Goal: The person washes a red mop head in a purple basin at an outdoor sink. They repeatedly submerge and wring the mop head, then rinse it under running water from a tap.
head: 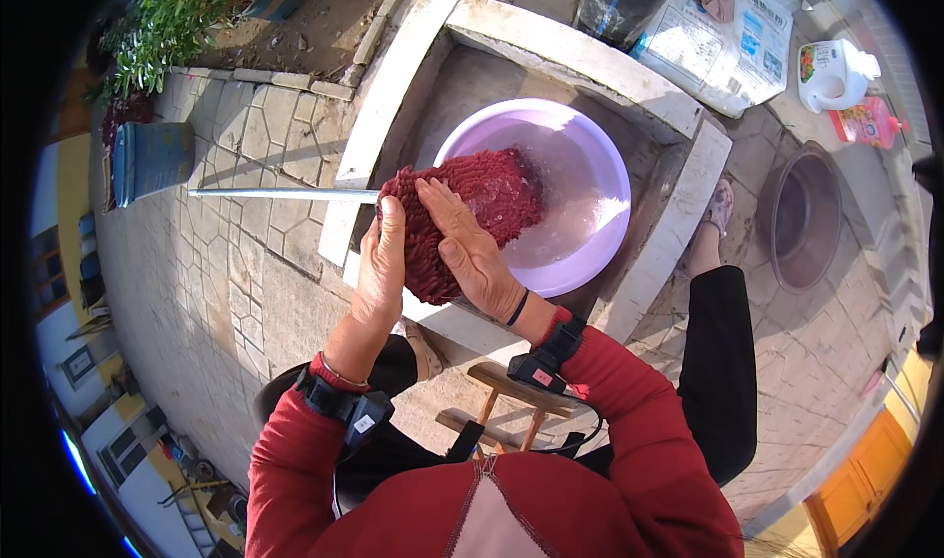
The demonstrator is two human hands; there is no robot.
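Note:
A dark red chenille mop head or mat point(420, 263) hangs over the near left rim of a lilac plastic basin point(623, 211). Its far part lies wet in the cloudy water point(564, 204). My left hand point(380, 270) grips the near left edge, thumb up along the side. My right hand point(472, 252) rests on top, fingers flat and pressed against the pile. A slim metal pole point(284, 194) runs from the left up to the red piece; my hand and the pile hide whether they are joined.
A low white-edged sink basin point(660, 237) surrounds the tub. Beyond it stand a dark cylinder point(623, 1), a printed white sack point(726, 49) and a white jug point(833, 75). A brown tub point(805, 219) is to the right, a blue bucket point(155, 161) to the left, a wooden stool point(509, 403) below.

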